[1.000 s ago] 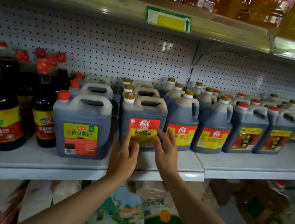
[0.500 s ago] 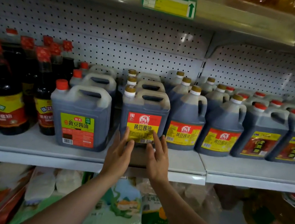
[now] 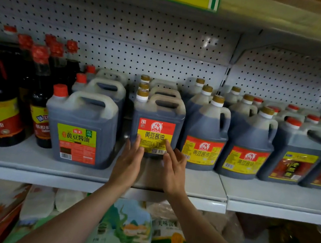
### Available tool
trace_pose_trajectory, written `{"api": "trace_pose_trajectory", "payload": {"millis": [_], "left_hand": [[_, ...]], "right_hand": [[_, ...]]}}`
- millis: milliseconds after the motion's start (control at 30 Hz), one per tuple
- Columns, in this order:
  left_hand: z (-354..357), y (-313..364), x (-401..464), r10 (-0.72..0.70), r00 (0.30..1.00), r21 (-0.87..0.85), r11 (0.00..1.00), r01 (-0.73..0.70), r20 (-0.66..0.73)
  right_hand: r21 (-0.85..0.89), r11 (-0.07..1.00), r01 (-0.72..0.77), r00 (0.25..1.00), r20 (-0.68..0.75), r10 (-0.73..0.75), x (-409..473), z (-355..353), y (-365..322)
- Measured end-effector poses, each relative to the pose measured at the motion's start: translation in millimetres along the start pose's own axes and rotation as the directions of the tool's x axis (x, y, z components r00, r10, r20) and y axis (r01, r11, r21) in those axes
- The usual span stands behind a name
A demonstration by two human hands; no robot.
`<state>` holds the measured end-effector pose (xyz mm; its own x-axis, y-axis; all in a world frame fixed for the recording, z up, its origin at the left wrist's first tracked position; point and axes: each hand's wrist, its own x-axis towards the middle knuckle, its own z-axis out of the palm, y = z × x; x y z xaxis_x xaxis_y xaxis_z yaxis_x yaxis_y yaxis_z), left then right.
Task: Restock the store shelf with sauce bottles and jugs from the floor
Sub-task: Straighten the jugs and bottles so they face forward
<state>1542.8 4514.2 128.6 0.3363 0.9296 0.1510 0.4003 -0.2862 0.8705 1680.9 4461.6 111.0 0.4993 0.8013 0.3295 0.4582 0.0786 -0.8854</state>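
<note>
A: Jug (image 3: 157,125) position? Square, dark sauce, red-and-yellow label, gold cap.

B: On the shelf (image 3: 204,186), directly ahead of both hands, front of a file of like jugs. It stands set back from the shelf lip, upright, label facing out.

A: Hands?

B: Left hand (image 3: 127,165) and right hand (image 3: 173,169) both flat and spread, fingers straight, nothing curled round anything. Left fingertips (image 3: 138,141) lie on the lower left of the label, right fingertips (image 3: 166,142) on the lower right. Palms hang over the bare shelf just short of the jug.

A: How will it handle?

B: Heavy, I'd judge: sauce fills it nearly to the shoulder. Walls look like stiff moulded plastic, so it should take a push without buckling. Not fragile. The base sits flat on smooth painted metal, so I expect it to slide rather than tip if pressed low.

A: Best hold?

B: For sliding, low on the front face, where the fingers are now. For lifting, the moulded handle on top, beyond the fingertips; smooth sides and a glossy label would give a poor grip for that weight.

A: Neighbours?

B: Larger green-label jug (image 3: 81,128) left of the left hand, nearer the shelf lip. Round-shouldered jug (image 3: 204,138) right of the right hand, close beside. A skewed push could scrape either.
</note>
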Motion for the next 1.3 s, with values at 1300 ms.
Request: {"api": "trace_pose_trajectory", "payload": {"millis": [1300], "left_hand": [[0, -4, -6, 0.011, 0.998, -0.205, 0.979, -0.022, -0.055]], "right_hand": [[-0.001, 0.991, -0.134, 0.988, 0.075, 0.133, 8, 1, -11]]}}
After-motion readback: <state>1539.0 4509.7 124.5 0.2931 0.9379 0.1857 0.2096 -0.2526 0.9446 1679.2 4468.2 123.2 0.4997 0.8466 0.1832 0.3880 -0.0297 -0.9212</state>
